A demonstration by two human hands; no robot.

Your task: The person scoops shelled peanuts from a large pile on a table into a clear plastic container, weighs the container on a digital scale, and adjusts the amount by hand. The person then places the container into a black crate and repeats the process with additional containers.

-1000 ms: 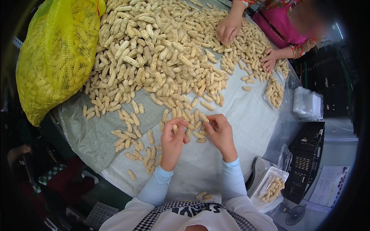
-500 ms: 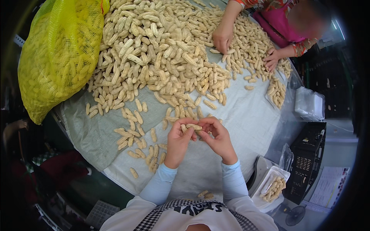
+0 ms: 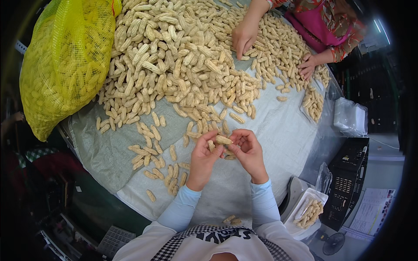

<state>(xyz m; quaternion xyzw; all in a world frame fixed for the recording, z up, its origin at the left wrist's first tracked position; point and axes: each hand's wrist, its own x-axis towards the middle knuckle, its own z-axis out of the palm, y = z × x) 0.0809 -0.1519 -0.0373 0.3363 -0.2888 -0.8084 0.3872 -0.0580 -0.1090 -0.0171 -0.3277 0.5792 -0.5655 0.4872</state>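
My left hand [image 3: 203, 162] and my right hand [image 3: 249, 155] are close together over the near side of the table. Between the right thumb and fingers is an unshelled peanut [image 3: 224, 140], its far end pointing toward the left hand. Another peanut [image 3: 211, 145] lies in the curled fingers of my left hand. Just beyond my hands the edge of a large peanut heap [image 3: 183, 74] begins. Several loose peanuts [image 3: 173, 176] lie on the sheet to the left of my left hand.
A full yellow mesh sack [image 3: 65, 65] stands at the far left. Across the table, a co-worker's hands [image 3: 244, 35] touch peanuts beside a filled clear tray [image 3: 312, 104]. At right are stacked clear trays [image 3: 350, 116], a black crate [image 3: 346, 182] and a tray of peanuts on a scale [image 3: 292, 204].
My hands have drawn slightly apart, and the peanut is now in the right fingers, off the left ones. The co-worker's reaching hand has shifted left, and their body has leaned back.
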